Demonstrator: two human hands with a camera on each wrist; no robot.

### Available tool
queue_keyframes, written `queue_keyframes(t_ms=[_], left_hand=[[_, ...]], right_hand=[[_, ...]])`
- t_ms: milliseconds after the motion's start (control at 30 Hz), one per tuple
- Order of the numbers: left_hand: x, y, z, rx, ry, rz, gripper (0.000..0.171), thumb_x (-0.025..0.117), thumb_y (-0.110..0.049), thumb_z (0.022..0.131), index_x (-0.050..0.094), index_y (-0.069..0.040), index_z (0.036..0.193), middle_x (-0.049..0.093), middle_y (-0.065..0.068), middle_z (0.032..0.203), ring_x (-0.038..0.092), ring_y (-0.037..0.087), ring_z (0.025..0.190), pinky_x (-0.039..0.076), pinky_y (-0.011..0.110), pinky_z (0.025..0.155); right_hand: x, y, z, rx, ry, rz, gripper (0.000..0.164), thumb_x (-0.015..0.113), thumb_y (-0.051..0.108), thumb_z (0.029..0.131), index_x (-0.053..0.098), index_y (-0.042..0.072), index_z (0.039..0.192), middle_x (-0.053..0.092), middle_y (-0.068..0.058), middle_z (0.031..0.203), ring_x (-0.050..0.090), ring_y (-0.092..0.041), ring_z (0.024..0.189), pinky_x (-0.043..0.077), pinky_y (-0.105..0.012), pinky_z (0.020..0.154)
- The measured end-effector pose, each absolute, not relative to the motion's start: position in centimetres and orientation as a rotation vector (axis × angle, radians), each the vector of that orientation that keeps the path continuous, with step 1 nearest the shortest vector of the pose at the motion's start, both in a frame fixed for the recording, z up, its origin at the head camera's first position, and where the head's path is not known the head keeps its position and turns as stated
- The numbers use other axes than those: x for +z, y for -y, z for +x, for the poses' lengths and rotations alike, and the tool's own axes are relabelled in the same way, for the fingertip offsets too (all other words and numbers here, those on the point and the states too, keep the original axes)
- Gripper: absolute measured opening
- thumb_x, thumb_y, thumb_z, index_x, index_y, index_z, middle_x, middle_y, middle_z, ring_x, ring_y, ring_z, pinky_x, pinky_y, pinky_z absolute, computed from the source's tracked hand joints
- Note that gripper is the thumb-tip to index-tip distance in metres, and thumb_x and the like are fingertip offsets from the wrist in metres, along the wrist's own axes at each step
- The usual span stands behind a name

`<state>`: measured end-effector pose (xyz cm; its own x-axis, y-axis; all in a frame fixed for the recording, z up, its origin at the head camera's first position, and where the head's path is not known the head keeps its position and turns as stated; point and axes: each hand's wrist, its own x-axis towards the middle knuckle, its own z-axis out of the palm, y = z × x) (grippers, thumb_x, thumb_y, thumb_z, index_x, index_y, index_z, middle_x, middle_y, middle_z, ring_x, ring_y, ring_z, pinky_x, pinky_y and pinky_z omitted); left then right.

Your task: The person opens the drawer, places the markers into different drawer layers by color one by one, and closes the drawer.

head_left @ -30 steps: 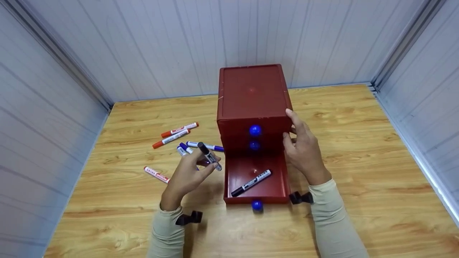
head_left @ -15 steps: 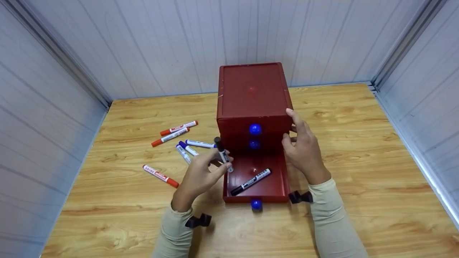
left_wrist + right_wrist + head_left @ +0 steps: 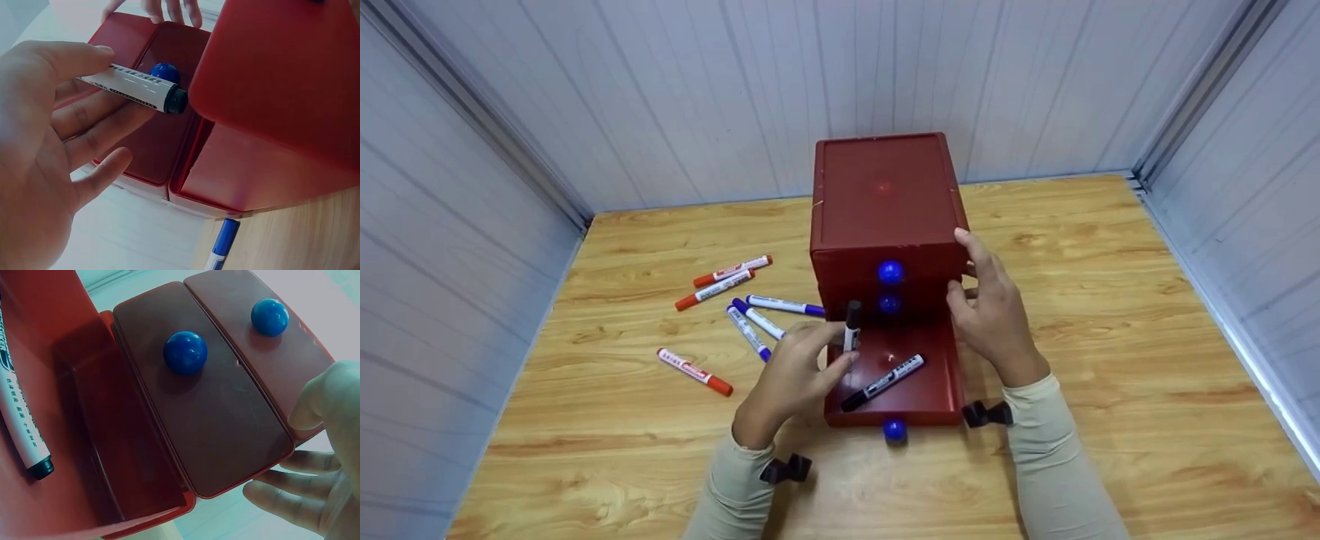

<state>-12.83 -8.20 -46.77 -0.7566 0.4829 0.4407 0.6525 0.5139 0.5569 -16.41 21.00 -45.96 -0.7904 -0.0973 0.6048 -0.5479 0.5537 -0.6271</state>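
Note:
In the head view my left hand [image 3: 791,371] pinches a black-capped whiteboard marker [image 3: 851,331] between thumb and fingers, cap upward, over the left side of a pulled-out bottom drawer [image 3: 941,394]. A second black marker [image 3: 883,382] lies slantwise on that drawer's floor. The drawer belongs to a dark red drawer cabinet [image 3: 885,195] with blue ball knobs [image 3: 891,271]. My right hand [image 3: 997,322] rests against the cabinet's front right corner; in the right wrist view its thumb [image 3: 309,405] touches the top drawer's front and its fairly straight fingers lie along the side.
Left of the cabinet lie several blue markers [image 3: 757,318], one reaching its side. Two red markers [image 3: 716,290] lie farther back, and another red marker [image 3: 695,372] sits nearer the front. White panel walls [image 3: 697,105] enclose the wooden table [image 3: 585,450] at the back and sides.
My left hand has carried the black marker rightward from beside the cabinet to over the pulled-out drawer, and the marker has turned more upright. The right hand stays at the cabinet's corner.

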Motion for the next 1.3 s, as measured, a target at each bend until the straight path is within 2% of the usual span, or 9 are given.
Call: queue_keyframes(t_ms=[133, 200, 367, 467, 700, 1033, 1300], left_hand=[[-47.0, 8.0, -12.8, -1.051, 2.553, -0.986, 0.033, 0.072, -0.023, 0.093, 0.069, -0.006, 0.121, 0.073, 0.005, 0.111, 0.064, 0.025, 0.109, 0.050, 0.043, 0.097], [-47.1, 7.8, -12.9, -1.017, 2.558, -1.015, 0.033, 0.072, -0.022, 0.093, 0.070, -0.005, 0.122, 0.073, 0.005, 0.107, 0.066, 0.025, 0.106, 0.048, 0.044, 0.098], [-47.1, 7.1, -13.1, -0.942, 2.626, -1.049, 0.032, 0.071, -0.022, 0.094, 0.070, -0.008, 0.122, 0.071, 0.001, 0.094, 0.065, 0.020, 0.089, 0.051, 0.040, 0.088], [-47.3, 6.9, -13.1, -0.922, 2.668, -1.063, 0.031, 0.070, -0.023, 0.095, 0.070, -0.009, 0.122, 0.069, -0.001, 0.092, 0.064, 0.020, 0.085, 0.050, 0.039, 0.084], [-47.7, 6.8, -13.2, -0.854, 2.708, -1.068, 0.029, 0.067, -0.024, 0.096, 0.069, -0.010, 0.122, 0.068, -0.004, 0.086, 0.062, 0.016, 0.084, 0.046, 0.043, 0.096], [-48.5, 6.8, -13.2, -0.770, 2.691, -1.103, 0.027, 0.066, -0.024, 0.096, 0.070, -0.008, 0.118, 0.072, 0.001, 0.093, 0.068, 0.018, 0.088, 0.044, 0.045, 0.099], [-48.9, 6.5, -13.3, -0.733, 2.702, -1.122, 0.026, 0.063, -0.025, 0.099, 0.069, -0.009, 0.118, 0.073, -0.002, 0.093, 0.068, 0.016, 0.091, 0.039, 0.046, 0.105]], right_hand=[[-46.0, -20.9, -16.4, 1.170, 2.274, 0.524, 0.070, 0.059, -0.004, 0.092, 0.036, 0.020, 0.154, 0.047, -0.008, 0.147, 0.064, -0.028, 0.110, 0.059, -0.038, 0.074], [-46.0, -20.9, -16.4, 1.168, 2.277, 0.520, 0.070, 0.059, -0.003, 0.092, 0.036, 0.021, 0.154, 0.047, -0.007, 0.148, 0.064, -0.027, 0.111, 0.059, -0.038, 0.074], [-46.2, -21.1, -16.4, 1.171, 2.288, 0.482, 0.071, 0.059, -0.004, 0.093, 0.036, 0.022, 0.154, 0.046, -0.009, 0.149, 0.064, -0.028, 0.110, 0.059, -0.041, 0.074], [-46.4, -21.1, -16.2, 1.173, 2.290, 0.461, 0.071, 0.059, -0.004, 0.092, 0.036, 0.022, 0.154, 0.047, -0.011, 0.147, 0.064, -0.029, 0.110, 0.059, -0.042, 0.074], [-46.3, -21.0, -16.3, 1.166, 2.295, 0.479, 0.072, 0.059, -0.004, 0.093, 0.034, 0.022, 0.155, 0.045, -0.011, 0.149, 0.063, -0.030, 0.111, 0.059, -0.042, 0.074], [-46.1, -20.7, -16.4, 1.176, 2.309, 0.488, 0.073, 0.060, -0.002, 0.092, 0.033, 0.023, 0.155, 0.046, -0.010, 0.147, 0.063, -0.028, 0.112, 0.059, -0.040, 0.075], [-46.1, -20.7, -16.3, 1.202, 2.331, 0.457, 0.074, 0.058, -0.001, 0.093, 0.030, 0.026, 0.156, 0.045, -0.009, 0.147, 0.061, -0.028, 0.115, 0.058, -0.041, 0.078]])
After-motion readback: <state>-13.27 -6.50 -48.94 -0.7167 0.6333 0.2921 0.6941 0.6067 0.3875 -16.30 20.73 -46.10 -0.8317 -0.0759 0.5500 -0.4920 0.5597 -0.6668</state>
